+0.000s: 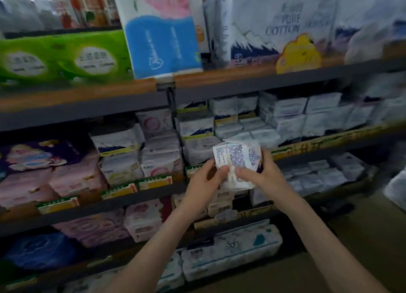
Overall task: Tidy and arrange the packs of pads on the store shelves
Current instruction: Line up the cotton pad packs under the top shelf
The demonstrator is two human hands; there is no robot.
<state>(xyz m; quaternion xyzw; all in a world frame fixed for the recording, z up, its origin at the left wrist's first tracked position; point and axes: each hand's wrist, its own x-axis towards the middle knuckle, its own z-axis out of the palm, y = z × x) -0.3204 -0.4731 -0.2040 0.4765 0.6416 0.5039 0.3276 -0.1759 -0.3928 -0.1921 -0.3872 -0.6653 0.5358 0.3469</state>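
- The dark metal store shelves with brown board tops [241, 85] fill the view, several levels one over the other.
- A big white plastic pack with the print "PURE COTTON" and a snowy mountain [285, 25] stands on the top shelf, toward its right end, just behind the front edge.
- A tall white, pink and blue plastic pack [162, 36] stands near the middle of the same shelf, at the front edge.
- Bright green plastic packs with white oval labels [61, 55] lie to its left on the same shelf.
- Small white packs of pads [285, 117] are stacked in rows on the right half of the middle shelf.
- Pale pink packs [72, 178] sit at the left end of that shelf, near its front edge.
- The left hand [204, 183] holds the lower left side of the one pack that is off the shelf; its grip is closed on it.
- The right hand [263, 174] also has its grip closed on this pack, thumb in front, fingers round the right side.
- This small white soft pack of pads with purple print [237, 158] is held in the air, in front of the front edge of the middle shelf, about at its middle.
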